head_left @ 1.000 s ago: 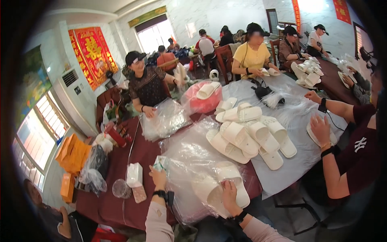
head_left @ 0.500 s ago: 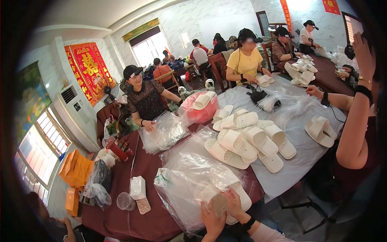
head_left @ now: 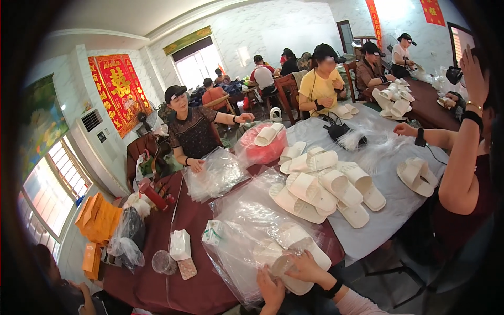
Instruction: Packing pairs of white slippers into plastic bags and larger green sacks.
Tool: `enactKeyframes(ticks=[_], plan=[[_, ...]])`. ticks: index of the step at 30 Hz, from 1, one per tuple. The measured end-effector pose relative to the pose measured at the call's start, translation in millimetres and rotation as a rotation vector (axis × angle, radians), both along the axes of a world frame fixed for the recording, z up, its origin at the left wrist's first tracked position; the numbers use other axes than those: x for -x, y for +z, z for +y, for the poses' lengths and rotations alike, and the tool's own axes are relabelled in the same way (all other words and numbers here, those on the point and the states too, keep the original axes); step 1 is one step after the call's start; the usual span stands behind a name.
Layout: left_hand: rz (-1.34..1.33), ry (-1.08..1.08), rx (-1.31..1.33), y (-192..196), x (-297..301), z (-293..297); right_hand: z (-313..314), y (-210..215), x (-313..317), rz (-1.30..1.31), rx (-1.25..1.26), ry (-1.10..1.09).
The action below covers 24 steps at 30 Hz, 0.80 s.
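Note:
Near the table's front edge, a pair of white slippers (head_left: 318, 255) lies side by side, with clear plastic bags (head_left: 231, 260) over and beside them. My left hand (head_left: 271, 289) grips the left edge of the nearer slipper (head_left: 298, 286), thumb and fingers curled. Across that same slipper reaches my right hand (head_left: 307, 269), its fingers bent onto the strap side. A pale, see-through patch shows between the hands; what it is I cannot make out. Beyond the bags, several loose white slippers (head_left: 310, 191) are piled on a grey sheet.
A small white box (head_left: 180, 245), a round clear tub (head_left: 164, 262) and a green-white carton (head_left: 212, 232) stand on the dark red cloth (head_left: 142, 286). Across the table, a co-worker (head_left: 194, 128) touches clear bags (head_left: 218, 176) beside a pink bundle (head_left: 260, 149). Another person's raised arm (head_left: 464, 178) is at right.
My right hand has shifted slightly upward and its fingers have moved across the nearer slipper. My left hand has moved slightly left. The co-worker opposite has lifted one hand from beside the pink bundle.

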<state>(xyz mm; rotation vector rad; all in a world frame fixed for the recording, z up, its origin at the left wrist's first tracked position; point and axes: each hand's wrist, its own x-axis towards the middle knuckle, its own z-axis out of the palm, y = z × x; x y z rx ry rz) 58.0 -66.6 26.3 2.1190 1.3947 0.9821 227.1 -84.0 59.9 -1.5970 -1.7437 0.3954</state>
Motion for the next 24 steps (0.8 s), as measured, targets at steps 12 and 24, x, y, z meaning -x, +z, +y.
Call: enactKeyframes(ticks=[12,24], plan=[[-0.017,-0.107,-0.164,13,-2,8,33,-15,10,0.131,-0.299,-0.247],[-0.360,-0.332,0.138,8,12,11,16,-5,32,0.370,-0.480,-0.562]])
